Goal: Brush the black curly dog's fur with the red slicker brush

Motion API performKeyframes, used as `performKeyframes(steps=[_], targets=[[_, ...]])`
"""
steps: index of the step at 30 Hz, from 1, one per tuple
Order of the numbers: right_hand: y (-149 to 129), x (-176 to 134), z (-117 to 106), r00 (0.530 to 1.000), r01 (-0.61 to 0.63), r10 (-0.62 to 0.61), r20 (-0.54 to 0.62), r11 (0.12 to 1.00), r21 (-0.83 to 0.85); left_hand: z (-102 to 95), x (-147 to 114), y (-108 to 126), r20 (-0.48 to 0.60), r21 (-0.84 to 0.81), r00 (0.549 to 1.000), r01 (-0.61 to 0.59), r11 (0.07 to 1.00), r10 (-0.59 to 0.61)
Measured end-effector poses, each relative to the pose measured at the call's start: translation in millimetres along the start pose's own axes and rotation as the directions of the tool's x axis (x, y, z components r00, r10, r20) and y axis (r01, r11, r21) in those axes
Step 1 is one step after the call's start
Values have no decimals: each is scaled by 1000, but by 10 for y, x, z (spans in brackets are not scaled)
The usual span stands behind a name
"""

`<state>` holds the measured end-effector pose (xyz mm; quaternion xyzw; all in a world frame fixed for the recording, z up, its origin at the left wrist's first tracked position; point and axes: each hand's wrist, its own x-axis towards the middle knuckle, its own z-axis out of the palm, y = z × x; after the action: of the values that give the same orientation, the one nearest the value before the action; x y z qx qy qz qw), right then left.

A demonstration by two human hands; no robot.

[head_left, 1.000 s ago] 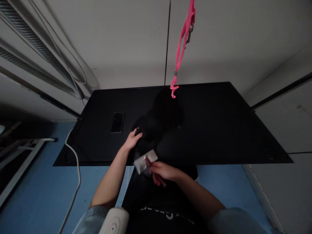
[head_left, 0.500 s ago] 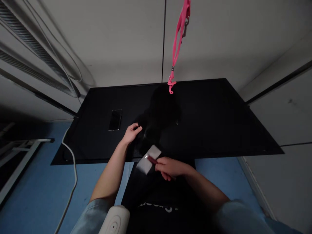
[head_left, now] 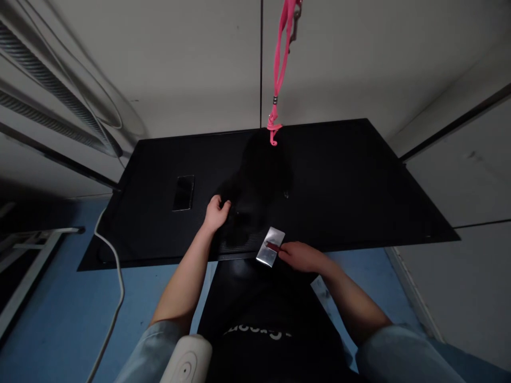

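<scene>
A black dog (head_left: 263,165) is on the black table, its outline hard to make out against the dark surface. My left hand (head_left: 216,214) is at the dog's near left side, fingers curled and closed on its dark fur; which body part is hidden. In my right hand (head_left: 301,256) is a slicker brush (head_left: 272,238), held by its dark red handle. The brush's flat silvery back faces up at the table's front edge, a short way right of my left hand. Whether its pins touch the fur cannot be seen. A pink leash (head_left: 279,74) hangs down to the dog.
A phone (head_left: 183,192) lies on the left part of the black table (head_left: 359,186). Grey ribbed hoses (head_left: 51,74) run along the left wall, and a white cable (head_left: 120,271) hangs past the table's left end. A white rounded device (head_left: 187,359) is at my front.
My right hand has moved right and slightly up with the slicker brush, whose back has turned more upright and bright. My left hand stays at nearly the same place on the dog.
</scene>
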<state>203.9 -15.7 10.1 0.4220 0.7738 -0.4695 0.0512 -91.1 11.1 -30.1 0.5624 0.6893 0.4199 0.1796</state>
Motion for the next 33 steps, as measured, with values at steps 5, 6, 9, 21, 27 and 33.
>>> performKeyframes(steps=[5,6,9,21,27,33], targets=[[-345,380,-97,991,118,-104,-83,974,191,48,1,-2,-22,45,999,41,998,-40],[-377,485,-102,989,103,-84,-121,982,157,50,-3,-15,-44,45,996,77,996,-75],[-247,546,-138,988,-33,23,-155,997,-63,42,-23,-72,-103,3,976,192,981,-191],[-326,513,-121,976,-7,9,-216,1000,12,-112,173,-107,107,-61,989,112,992,-105],[266,-207,111,994,-85,96,-56,979,185,28,139,-46,318,-265,948,103,959,-14],[-195,-150,312,956,123,49,-288,828,547,291,103,402,333,69,942,-68,995,41]])
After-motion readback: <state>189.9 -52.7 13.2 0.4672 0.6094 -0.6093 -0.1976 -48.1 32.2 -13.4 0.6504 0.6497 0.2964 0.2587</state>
